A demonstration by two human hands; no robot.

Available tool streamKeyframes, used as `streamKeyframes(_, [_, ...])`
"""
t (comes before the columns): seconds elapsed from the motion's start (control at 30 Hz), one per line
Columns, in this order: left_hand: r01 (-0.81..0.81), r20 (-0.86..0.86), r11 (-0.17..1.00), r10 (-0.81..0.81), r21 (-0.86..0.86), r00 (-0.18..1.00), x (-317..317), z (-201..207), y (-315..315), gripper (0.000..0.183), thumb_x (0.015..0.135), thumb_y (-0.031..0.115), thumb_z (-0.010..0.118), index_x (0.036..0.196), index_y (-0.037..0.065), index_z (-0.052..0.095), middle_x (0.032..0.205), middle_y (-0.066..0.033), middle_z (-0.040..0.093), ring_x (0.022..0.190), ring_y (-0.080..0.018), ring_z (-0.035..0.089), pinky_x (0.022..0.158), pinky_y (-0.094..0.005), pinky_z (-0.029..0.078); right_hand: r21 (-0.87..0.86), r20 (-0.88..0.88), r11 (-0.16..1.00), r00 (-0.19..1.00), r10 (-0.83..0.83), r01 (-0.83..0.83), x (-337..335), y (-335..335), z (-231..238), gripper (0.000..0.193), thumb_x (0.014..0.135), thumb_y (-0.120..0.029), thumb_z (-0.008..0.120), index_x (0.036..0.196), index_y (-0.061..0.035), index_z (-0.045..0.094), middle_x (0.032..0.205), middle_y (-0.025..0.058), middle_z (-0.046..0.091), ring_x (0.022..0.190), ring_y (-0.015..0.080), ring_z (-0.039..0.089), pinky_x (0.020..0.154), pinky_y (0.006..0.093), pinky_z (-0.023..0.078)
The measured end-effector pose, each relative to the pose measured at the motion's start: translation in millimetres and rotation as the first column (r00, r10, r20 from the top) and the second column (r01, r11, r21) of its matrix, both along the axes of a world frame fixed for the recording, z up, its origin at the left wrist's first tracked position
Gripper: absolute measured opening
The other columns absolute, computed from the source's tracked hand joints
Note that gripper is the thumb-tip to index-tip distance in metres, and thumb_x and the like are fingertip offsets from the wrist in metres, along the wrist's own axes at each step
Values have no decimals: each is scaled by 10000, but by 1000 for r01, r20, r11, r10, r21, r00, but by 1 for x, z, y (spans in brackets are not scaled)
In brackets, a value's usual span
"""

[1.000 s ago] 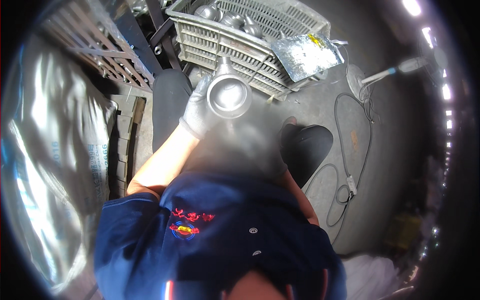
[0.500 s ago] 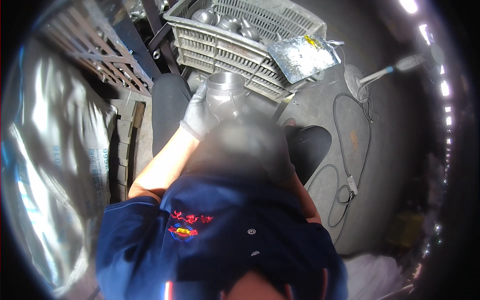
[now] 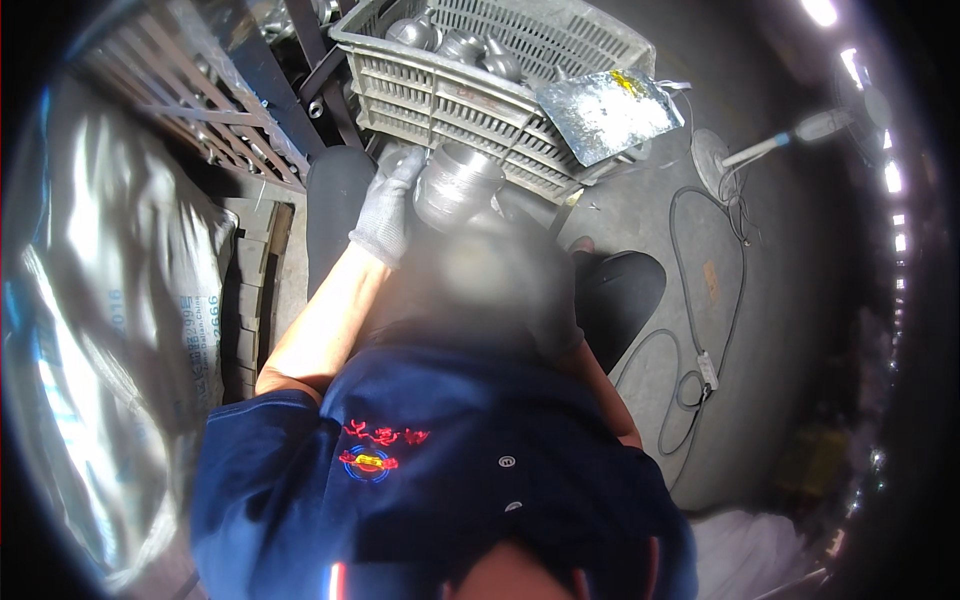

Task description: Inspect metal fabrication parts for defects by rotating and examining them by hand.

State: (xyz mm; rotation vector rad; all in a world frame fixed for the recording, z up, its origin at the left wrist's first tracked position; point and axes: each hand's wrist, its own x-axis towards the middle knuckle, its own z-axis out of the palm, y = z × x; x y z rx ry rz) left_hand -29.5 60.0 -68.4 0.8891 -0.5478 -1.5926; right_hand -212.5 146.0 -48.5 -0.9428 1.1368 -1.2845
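Against the near wall of the grey slatted crate (image 3: 470,105), holding rounded metal vessels (image 3: 462,45), the gloved left hand (image 3: 388,205) grips a steel cup (image 3: 458,187); the right hand's state cannot be told

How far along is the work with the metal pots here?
Done: several shiny metal pots already lie in the grey slatted crate. In hand: the gloved left hand grips one more metal vessel just in front of the crate; the right hand is hidden behind a blurred patch. Left: that vessel is not yet in the crate.
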Motion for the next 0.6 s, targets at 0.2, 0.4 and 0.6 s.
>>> streamKeyframes(0.2, [80,276,981,-30,-174,961,11,-11,-4,299,980,264,562,1131,18,637,1059,-30,643,967,-102,559,884,-262,449,136,119,990,993,18,-34,-16,-2,-2,330,971,-136,539,1268,3,574,763,-25,531,509,2,354,438,179,269])
streamKeyframes(0.4, [118,554,970,20,-211,832,13,-13,-4,324,980,299,575,1077,-2,646,926,-8,650,838,-72,566,782,-235,462,180,62,984,998,-2,-9,-17,0,-6,292,998,-220,503,1125,12,626,695,-2,522,480,20,351,420,198,255])
streamKeyframes(0.6, [122,489,977,-23,-173,872,13,-6,8,322,956,301,613,1045,-6,653,834,16,608,745,-57,528,685,-220,442,199,43,980,999,-16,7,-21,-4,-20,373,1021,-325,469,746,-83,544,541,-18,452,436,33,317,411,225,212])
